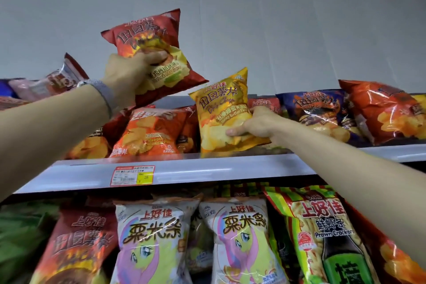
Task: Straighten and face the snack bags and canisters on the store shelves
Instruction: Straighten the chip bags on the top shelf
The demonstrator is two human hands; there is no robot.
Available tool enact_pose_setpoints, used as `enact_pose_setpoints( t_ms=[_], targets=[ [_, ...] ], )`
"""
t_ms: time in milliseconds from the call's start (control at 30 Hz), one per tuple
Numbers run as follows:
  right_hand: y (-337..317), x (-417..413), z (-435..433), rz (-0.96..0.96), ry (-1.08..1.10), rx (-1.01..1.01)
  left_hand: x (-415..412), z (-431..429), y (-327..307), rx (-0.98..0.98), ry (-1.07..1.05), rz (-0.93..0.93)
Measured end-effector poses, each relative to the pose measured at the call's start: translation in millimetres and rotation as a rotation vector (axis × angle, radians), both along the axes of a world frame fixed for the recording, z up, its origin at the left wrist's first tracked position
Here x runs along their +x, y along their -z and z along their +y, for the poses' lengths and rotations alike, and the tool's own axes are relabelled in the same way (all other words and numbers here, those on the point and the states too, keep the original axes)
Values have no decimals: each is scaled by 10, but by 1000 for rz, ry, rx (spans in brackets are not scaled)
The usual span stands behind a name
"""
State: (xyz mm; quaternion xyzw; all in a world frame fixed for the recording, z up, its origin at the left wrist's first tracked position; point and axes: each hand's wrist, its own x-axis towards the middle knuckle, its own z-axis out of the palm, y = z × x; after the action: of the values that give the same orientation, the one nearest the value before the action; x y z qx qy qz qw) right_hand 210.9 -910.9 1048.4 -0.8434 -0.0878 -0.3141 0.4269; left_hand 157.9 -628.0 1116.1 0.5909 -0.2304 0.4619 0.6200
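Observation:
My left hand (129,71) grips a red chip bag (154,37) and holds it up in the air above the top shelf, tilted. My right hand (255,127) grips the lower right of a yellow honey-butter chip bag (221,108), which stands upright at the front of the top shelf (207,166). Orange and red chip bags (147,134) lie leaning under the raised red bag. A purple bag (315,108) and an orange-red bag (387,110) lie to the right of my right hand.
A price tag (132,175) sticks to the top shelf's front rail. On the shelf below stand a red chip bag (78,244), two white corn-stick bags (156,237), and a green prawn cracker bag (322,233). More bags (53,80) lie at the far left. A grey wall rises behind.

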Motion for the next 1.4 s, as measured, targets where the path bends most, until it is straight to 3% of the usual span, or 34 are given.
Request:
enact_pose_setpoints(
  t_ms=[233, 467, 533, 667, 733, 867, 1100, 1400],
  targets=[
    [-96, 238, 371, 304, -110, -184, -299, 17, 176, 57, -86, 40],
    [-49, 168, 275, 106, -46, -177, -302, -287, 375, 176, -86, 41],
    [-56, 93, 123, -2, -47, -22, -287, -470, 411, 209, -62, 44],
    [-94, -251, -257, -55, -340, 609, -143, -843, 431, 221, -12, 82],
    [-79, -415, -446, -101, -340, 665, -46, -1044, 464, 243, 16, 108],
    [68, -536, -653, -254, -84, 418, 87, -1427, 582, 288, 47, 149],
    [442, -548, -725, -230, 164, -185, 414, -1853, 780, 382, 3, 325],
    [600, -357, -846, -227, 229, -311, 99, -1927, 865, 558, -78, 465]
  ],
)
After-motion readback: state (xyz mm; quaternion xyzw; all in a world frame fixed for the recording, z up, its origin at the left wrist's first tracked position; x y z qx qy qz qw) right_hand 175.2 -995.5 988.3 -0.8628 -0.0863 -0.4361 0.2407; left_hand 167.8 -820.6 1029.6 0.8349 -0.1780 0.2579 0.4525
